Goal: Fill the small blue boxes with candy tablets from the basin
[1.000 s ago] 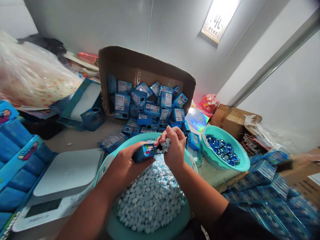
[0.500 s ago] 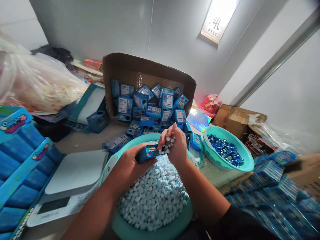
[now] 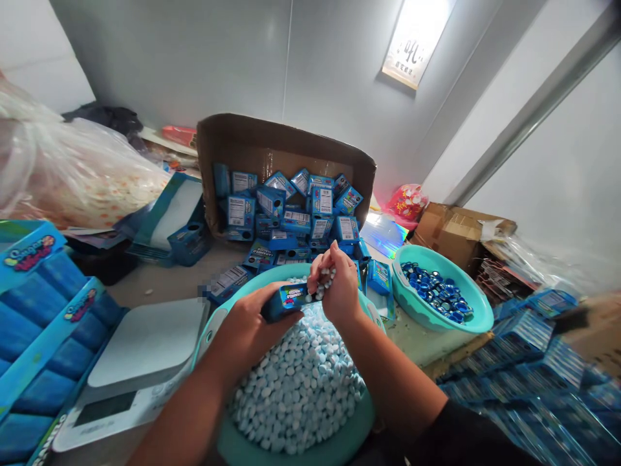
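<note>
Tablets [image 3: 298,382] filled the big teal basin [image 3: 291,450] in front of the person — small, round, flat pieces, pale blue and white, with a matte chalky look. The heap rose above the smooth plastic rim.

Over this heap the left hand [image 3: 247,330] was closed around a little blue box [image 3: 287,299], a glossy cardboard piece with sharp corners, lying on its side. Its end on the right touched the right hand [image 3: 339,285]. That hand was cupped and closed on a handful of tablets, which showed between the fingers just at the box's end. Whether the end flap was open, I could not tell.

To the right stood a second teal basin [image 3: 478,320], smaller, holding shiny dark blue caps [image 3: 436,294] in a thin layer; most of its inner wall was bare. Behind the hands a brown carton [image 3: 272,139] lay tipped on its side, and many same blue boxes [image 3: 291,207] spilled from its mouth down to the table, almost to the rim of the big basin.

Left of the basin was a white scale [image 3: 140,340], flat and smooth with rounded corners, its top bare. It was just beside the basin's rim. Blue display trays [image 3: 33,310] crowded the far left edge, and stacks of blue packs [image 3: 528,362] crowded the right. A bare strip of grey table [image 3: 160,281] lay between the scale and the carton — the only open room near the hands.
</note>
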Action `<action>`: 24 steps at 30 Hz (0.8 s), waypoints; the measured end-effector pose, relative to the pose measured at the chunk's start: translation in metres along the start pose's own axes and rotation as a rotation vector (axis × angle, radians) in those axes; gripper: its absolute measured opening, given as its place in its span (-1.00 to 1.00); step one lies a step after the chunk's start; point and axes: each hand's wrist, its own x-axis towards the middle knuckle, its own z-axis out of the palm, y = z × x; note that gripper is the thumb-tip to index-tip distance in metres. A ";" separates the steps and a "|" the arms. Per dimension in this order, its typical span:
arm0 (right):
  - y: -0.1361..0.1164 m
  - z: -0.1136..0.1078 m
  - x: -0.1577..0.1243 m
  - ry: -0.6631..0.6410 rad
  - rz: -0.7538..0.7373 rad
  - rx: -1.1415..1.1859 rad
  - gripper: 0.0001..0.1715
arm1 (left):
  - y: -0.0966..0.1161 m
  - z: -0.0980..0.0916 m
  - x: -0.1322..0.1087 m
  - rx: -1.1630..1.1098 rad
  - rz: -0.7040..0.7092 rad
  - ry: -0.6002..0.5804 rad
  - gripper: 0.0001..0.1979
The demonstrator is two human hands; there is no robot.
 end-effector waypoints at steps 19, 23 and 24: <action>-0.001 0.001 -0.004 -0.127 0.012 -0.039 -0.52 | 0.000 0.004 0.005 -0.005 -0.048 0.010 -0.59; -0.003 0.002 -0.008 -0.209 0.007 -0.100 -0.58 | -0.004 0.007 0.002 -0.009 -0.082 -0.011 -0.54; -0.004 0.001 -0.009 -0.222 0.004 -0.118 -0.60 | -0.005 0.008 0.002 -0.011 -0.092 -0.011 -0.52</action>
